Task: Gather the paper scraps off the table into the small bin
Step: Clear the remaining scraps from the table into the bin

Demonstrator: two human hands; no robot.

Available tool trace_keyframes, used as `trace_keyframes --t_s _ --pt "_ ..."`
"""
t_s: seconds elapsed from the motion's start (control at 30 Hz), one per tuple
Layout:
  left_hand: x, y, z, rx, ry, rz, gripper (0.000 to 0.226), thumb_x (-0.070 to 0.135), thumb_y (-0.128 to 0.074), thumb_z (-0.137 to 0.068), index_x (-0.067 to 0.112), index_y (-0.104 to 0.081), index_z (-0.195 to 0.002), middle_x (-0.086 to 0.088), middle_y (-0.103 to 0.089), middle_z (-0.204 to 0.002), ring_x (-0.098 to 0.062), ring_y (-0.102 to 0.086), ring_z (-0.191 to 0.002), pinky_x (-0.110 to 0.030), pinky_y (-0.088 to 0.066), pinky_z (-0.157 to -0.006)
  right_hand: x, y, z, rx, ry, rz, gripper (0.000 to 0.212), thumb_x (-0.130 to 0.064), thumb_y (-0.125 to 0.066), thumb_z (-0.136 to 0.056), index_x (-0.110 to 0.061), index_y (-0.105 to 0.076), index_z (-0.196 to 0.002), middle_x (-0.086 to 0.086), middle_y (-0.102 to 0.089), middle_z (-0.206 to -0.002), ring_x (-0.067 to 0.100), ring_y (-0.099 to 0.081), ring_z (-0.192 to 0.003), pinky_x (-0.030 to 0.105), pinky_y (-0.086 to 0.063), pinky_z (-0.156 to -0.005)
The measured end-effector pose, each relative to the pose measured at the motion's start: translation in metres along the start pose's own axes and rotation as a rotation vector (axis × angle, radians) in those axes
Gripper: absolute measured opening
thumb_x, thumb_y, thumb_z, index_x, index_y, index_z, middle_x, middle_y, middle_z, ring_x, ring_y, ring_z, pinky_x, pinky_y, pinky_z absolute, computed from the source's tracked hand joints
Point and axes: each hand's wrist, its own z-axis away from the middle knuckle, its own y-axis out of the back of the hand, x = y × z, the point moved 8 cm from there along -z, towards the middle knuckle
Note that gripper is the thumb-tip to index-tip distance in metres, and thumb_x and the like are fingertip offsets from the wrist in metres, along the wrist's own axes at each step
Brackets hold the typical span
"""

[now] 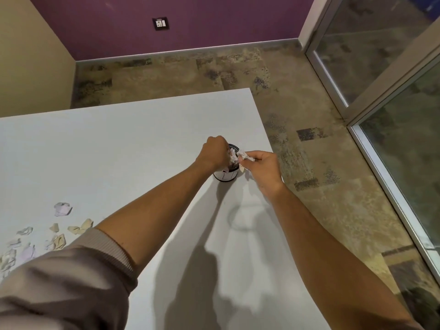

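Paper scraps are pinched in the right hand, just beside the rim of the small bin. The left hand curls over the bin mouth, seemingly gripping paper. More scraps lie well apart on the bench, nearer the left arm.

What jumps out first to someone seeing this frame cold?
Both hands meet over the small bin near the table's right edge: the left hand is curled over its mouth, and the right hand pinches crumpled paper at the rim. A scatter of paper scraps lies on the white table at the near left, beside the left sleeve.
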Motion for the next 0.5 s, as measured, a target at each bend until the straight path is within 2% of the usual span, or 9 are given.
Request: trace_keyframes --t_s 0.1,0.23,0.33,0.4,0.5 --pt "0.010 -0.011 -0.010 -0.053 -0.012 -0.111 0.005 0.007 -0.060 -0.085 0.003 -0.059 -0.088 -0.019 -0.056 -0.107 -0.033 -0.055 -0.081 -0.034 -0.046 -0.067 0.003 0.001 -0.007 0.003 0.001 0.031 0.009 -0.025 -0.082 -0.069 -0.030 -0.078 -0.074 -0.001 -0.076 -0.076 0.015 -0.065 -0.071 0.036 -0.053 -0.071" --pt "0.009 -0.022 -0.019 -0.088 -0.023 -0.205 0.021 0.016 -0.061 -0.089 0.002 -0.061 -0.104 -0.019 -0.058 -0.113 -0.037 -0.062 -0.099 -0.038 -0.051 -0.076 0.005 0.002 -0.012 -0.003 0.004 0.048 0.008 -0.025 -0.081 -0.069 -0.030 -0.078 -0.074 0.001 -0.076 -0.077 0.017 -0.067 -0.073 0.040 -0.055 -0.075" --pt "0.007 -0.020 -0.021 -0.102 -0.023 -0.161 0.020 0.012 -0.061 -0.087 0.002 -0.066 -0.103 -0.019 -0.062 -0.108 -0.036 -0.063 -0.098 -0.034 -0.049 -0.070 0.002 0.004 -0.016 -0.015 0.024 0.056 0.009 -0.028 -0.082 -0.067 -0.032 -0.078 -0.074 -0.001 -0.076 -0.075 0.016 -0.068 -0.072 0.039 -0.055 -0.075" --pt "0.007 -0.015 -0.022 -0.128 -0.027 -0.104 0.020 0.009 -0.067 -0.081 0.007 -0.070 -0.100 -0.015 -0.065 -0.102 -0.030 -0.064 -0.092 -0.029 -0.047 -0.064 0.000 0.004 -0.018 -0.032 0.024 0.064 0.010 -0.027 -0.082 -0.066 -0.029 -0.078 -0.076 0.001 -0.076 -0.077 0.019 -0.068 -0.074 0.040 -0.055 -0.076" --pt "0.009 -0.006 -0.020 -0.172 -0.044 -0.044 0.031 0.010 -0.077 -0.073 0.015 -0.071 -0.104 -0.007 -0.068 -0.095 -0.017 -0.062 -0.072 -0.026 -0.051 -0.063 -0.003 0.002 -0.019 -0.044 0.014 0.089 0.010 -0.022 -0.083 -0.067 -0.028 -0.078 -0.073 0.003 -0.075 -0.075 0.017 -0.066 -0.068 0.040 -0.055 -0.072"
